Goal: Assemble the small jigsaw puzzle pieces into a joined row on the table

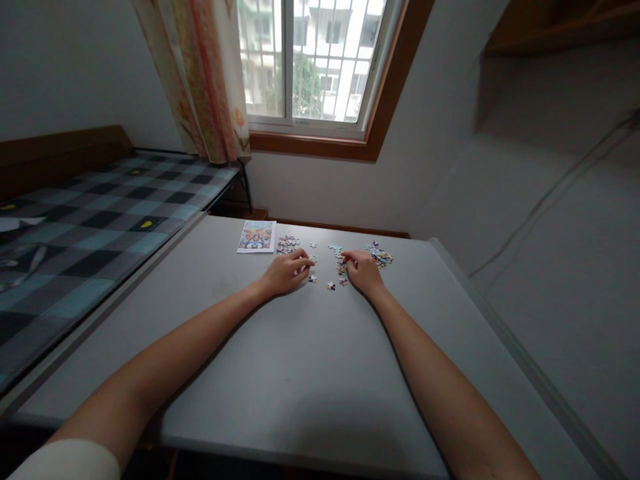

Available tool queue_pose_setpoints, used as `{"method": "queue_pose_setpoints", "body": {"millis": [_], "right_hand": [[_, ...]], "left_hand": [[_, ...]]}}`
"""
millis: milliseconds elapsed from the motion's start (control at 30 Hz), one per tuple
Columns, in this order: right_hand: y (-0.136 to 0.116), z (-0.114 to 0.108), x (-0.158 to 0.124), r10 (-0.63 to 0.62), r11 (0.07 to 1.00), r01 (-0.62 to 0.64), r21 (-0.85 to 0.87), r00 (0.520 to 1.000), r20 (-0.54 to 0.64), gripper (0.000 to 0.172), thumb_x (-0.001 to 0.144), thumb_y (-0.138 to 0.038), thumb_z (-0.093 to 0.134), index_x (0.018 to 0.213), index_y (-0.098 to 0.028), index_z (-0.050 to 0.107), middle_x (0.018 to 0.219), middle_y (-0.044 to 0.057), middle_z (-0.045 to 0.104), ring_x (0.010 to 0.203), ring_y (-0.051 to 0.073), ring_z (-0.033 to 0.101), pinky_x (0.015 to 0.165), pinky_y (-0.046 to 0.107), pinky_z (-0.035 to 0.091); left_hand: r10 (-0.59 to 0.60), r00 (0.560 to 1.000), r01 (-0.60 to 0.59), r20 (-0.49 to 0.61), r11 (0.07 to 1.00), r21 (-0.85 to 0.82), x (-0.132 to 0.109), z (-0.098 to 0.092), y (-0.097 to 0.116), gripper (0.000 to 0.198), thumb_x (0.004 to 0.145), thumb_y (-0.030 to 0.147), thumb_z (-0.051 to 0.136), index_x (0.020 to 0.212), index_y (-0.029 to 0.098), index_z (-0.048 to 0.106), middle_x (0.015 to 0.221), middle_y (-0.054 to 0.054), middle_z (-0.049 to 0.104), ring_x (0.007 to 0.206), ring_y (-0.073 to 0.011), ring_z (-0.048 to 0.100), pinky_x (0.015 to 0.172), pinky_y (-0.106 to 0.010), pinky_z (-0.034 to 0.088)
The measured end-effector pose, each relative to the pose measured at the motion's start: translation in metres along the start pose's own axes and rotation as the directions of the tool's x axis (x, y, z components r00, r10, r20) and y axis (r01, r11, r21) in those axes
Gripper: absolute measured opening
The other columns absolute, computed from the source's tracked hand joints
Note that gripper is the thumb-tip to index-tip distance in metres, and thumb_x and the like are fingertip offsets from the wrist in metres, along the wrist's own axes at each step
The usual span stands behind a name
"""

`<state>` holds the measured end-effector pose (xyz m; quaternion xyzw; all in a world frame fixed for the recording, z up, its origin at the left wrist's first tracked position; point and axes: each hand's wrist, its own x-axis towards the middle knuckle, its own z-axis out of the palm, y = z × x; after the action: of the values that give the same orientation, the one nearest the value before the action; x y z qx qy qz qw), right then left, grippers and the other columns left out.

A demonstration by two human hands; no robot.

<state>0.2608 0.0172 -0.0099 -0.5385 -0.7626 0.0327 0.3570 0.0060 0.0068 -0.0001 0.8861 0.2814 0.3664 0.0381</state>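
Note:
Both my arms reach far across a grey table. My left hand rests on the tabletop with fingers curled, fingertips among small colourful jigsaw pieces. My right hand is curled too, its fingertips on a short assembled strip of pieces. What either hand pinches is too small to make out. A loose pile of pieces lies just right of my right hand, another cluster beyond my left. A printed reference picture lies flat at the far left of the pieces.
A bed with a checked blue-and-black cover runs along the table's left edge. A window with a patterned curtain is ahead. A white wall stands close on the right, with a wooden shelf high up.

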Motion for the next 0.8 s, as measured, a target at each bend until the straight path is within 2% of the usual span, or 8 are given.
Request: {"method": "queue_pose_setpoints", "body": {"millis": [467, 800], "right_hand": [[0.0022, 0.0014, -0.0007, 0.002, 1.0, -0.002, 0.011, 1.0, -0.009, 0.033, 0.076, -0.009, 0.043, 0.092, -0.017, 0.072, 0.087, 0.007, 0.071, 0.089, 0.022, 0.061, 0.088, 0.035, 0.045], [0.0017, 0.0006, -0.001, 0.046, 0.999, -0.045, 0.014, 0.998, -0.036, 0.036, 0.077, -0.008, 0.041, 0.094, -0.014, 0.071, 0.085, 0.009, 0.069, 0.087, 0.022, 0.06, 0.089, 0.035, 0.045]], "left_hand": [[-0.002, 1.0, 0.002, 0.005, 1.0, -0.016, -0.001, 0.0009, -0.0016, 0.019, 0.09, 0.02, 0.051, 0.098, 0.016, 0.068, 0.092, -0.005, 0.062, 0.064, -0.0073, 0.056, 0.066, -0.021, 0.048], [-0.007, 1.0, 0.007, 0.005, 1.0, -0.012, -0.0017, 0.003, -0.0038, 0.018, 0.091, 0.02, 0.052, 0.099, 0.016, 0.068, 0.093, -0.005, 0.062, 0.064, -0.0072, 0.055, 0.065, -0.021, 0.048]]}}
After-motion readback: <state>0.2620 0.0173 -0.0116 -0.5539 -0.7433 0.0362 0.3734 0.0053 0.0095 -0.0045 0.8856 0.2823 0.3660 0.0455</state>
